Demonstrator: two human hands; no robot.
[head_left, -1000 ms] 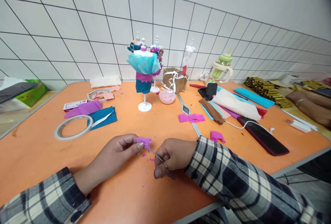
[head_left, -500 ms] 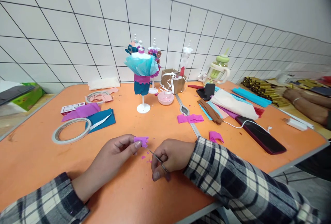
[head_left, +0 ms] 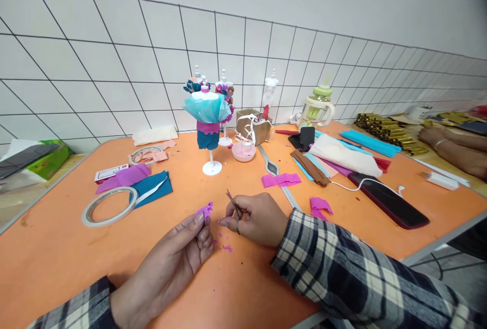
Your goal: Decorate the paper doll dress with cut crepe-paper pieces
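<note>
My left hand (head_left: 178, 253) pinches a small purple crepe-paper piece (head_left: 204, 211) between thumb and fingertips, just above the orange table (head_left: 57, 248). My right hand (head_left: 255, 217) is closed round small scissors (head_left: 233, 202), whose blades point up and to the left, a little apart from the paper. Tiny purple scraps (head_left: 227, 248) lie on the table between the two hands. Both arms wear plaid sleeves.
A mini mannequin in a teal and purple paper dress (head_left: 207, 116) stands behind. A tape roll (head_left: 110, 205), teal and purple paper sheets (head_left: 140, 179), pink paper pieces (head_left: 280, 180), a black phone on a cable (head_left: 388, 199), and a green bottle (head_left: 317, 106) lie around. Another person's arm (head_left: 452, 149) rests far right.
My left hand turned and drew back toward me, lifting the purple piece upright. My right hand moved up and raised the scissors so the blades point upward. The camera tilted slightly.
</note>
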